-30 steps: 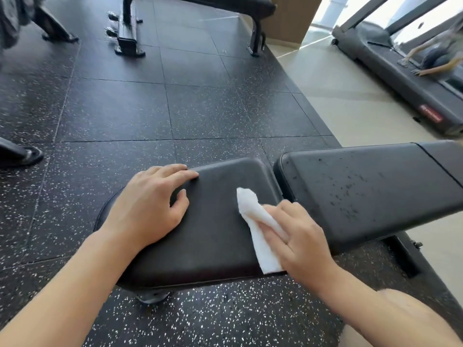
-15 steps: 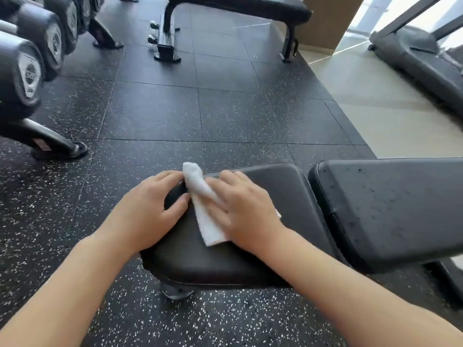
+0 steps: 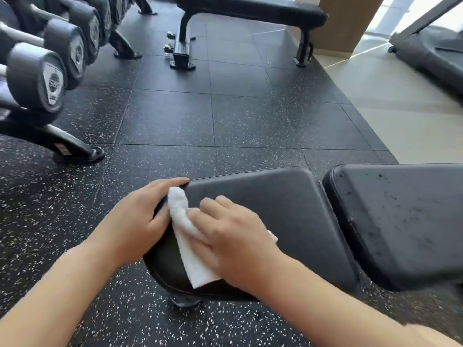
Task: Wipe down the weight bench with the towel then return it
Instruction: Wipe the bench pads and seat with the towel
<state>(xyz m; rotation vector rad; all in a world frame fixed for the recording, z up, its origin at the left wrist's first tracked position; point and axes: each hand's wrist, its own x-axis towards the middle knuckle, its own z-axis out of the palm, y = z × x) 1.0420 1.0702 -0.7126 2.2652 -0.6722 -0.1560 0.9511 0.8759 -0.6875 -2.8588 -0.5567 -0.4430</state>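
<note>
The black weight bench has a seat pad (image 3: 283, 216) in front of me and a longer back pad (image 3: 406, 221) to its right, speckled with droplets. A white towel (image 3: 186, 236) lies on the left part of the seat pad. My right hand (image 3: 230, 241) lies on top of the towel with fingers spread and straight, pressing it to the pad. My left hand (image 3: 135, 221) rests on the seat pad's left end, fingers over the far edge, thumb beside the towel.
A rack of dumbbells (image 3: 47, 71) stands at the left. Another flat bench (image 3: 250, 11) stands across the black speckled rubber floor (image 3: 225, 121). A treadmill (image 3: 431, 51) sits at the far right on pale tiles.
My right hand has slid the towel leftward across the seat pad, from its right edge to beside my left hand. The view has shifted, bringing the dumbbell rack into sight.
</note>
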